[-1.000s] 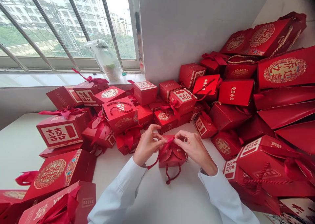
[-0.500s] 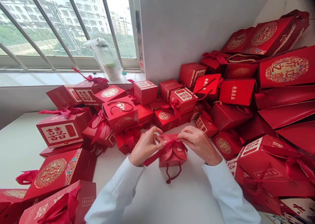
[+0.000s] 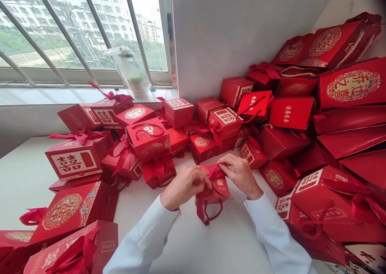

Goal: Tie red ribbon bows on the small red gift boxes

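A small red gift box (image 3: pixel 221 193) stands on the white table between my hands, its flaps folded together on top. Across the flaps runs a red ribbon (image 3: pixel 214 171), partly hidden by my fingers. My left hand (image 3: pixel 188 184) is closed at the box's left side, fingertips pinching the ribbon, and one ribbon end hangs down the front. At the upper right of the box, my right hand (image 3: pixel 239 172) pinches the ribbon between thumb and fingers. A twisted cord handle (image 3: pixel 214 215) droops from the front of the box.
Red gift boxes with bows lie heaped behind and to the left, among them a large box (image 3: pixel 72 161). At right, more boxes and red bags (image 3: pixel 351 83) are piled against the wall. A plastic-wrapped cup (image 3: pixel 137 83) stands on the sill by the barred window.
My left hand has moved right and closer over the box, and the ribbon end that stretched left now hangs in front. My right hand has shifted slightly left.
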The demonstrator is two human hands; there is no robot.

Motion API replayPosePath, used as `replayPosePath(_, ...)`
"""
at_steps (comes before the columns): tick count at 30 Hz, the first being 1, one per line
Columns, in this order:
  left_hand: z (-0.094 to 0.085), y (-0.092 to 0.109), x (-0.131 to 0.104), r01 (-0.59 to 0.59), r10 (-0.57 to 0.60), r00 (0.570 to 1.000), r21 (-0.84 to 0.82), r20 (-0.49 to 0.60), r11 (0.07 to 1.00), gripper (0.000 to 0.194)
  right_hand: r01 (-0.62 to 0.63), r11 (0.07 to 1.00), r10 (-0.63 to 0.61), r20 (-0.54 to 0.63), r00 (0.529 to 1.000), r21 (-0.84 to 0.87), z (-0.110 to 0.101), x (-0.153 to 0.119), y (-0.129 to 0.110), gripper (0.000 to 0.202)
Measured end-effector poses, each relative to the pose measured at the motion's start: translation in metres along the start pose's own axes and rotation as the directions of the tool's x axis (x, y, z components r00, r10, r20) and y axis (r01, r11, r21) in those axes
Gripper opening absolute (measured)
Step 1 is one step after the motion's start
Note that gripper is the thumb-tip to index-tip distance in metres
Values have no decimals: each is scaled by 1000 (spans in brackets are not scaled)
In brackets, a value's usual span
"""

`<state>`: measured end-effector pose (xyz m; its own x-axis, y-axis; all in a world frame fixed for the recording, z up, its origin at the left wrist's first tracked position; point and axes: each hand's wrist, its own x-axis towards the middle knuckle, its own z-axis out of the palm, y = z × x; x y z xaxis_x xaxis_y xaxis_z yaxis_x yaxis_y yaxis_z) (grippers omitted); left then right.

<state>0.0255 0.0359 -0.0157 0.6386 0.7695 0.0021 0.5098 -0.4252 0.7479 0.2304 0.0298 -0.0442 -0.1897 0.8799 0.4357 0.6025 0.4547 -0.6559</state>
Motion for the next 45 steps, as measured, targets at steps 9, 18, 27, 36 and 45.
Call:
replayPosePath(9, -2, -1, -1, 112, -127, 984, -121, -125, 986, 12, -208, 977, 206, 34, 978, 49, -3, 1, -5, 14)
replayPosePath(18, -7, -5, 1, 226, -275, 948, -272, -160, 935, 12, -233, 972, 233, -19, 972, 18, -1, 1, -4, 9)
replayPosePath(27, 0, -21, 12, 187, -299, 946, -552, -121, 813, 32, 267, 938, -204, 273, 940, -219, 5, -12, -57, 32)
replayPosePath(36, 2, -22, 12, 168, -310, 940, -602, -140, 781, 33, 312, 792, -278, 145, 950, -525, 48, -25, -65, 25)
replayPosePath(45, 6, -25, 13, 143, -297, 940, -600, -167, 787, 26, 276, 926, -244, 149, 958, -256, 33, -62, -65, 29)
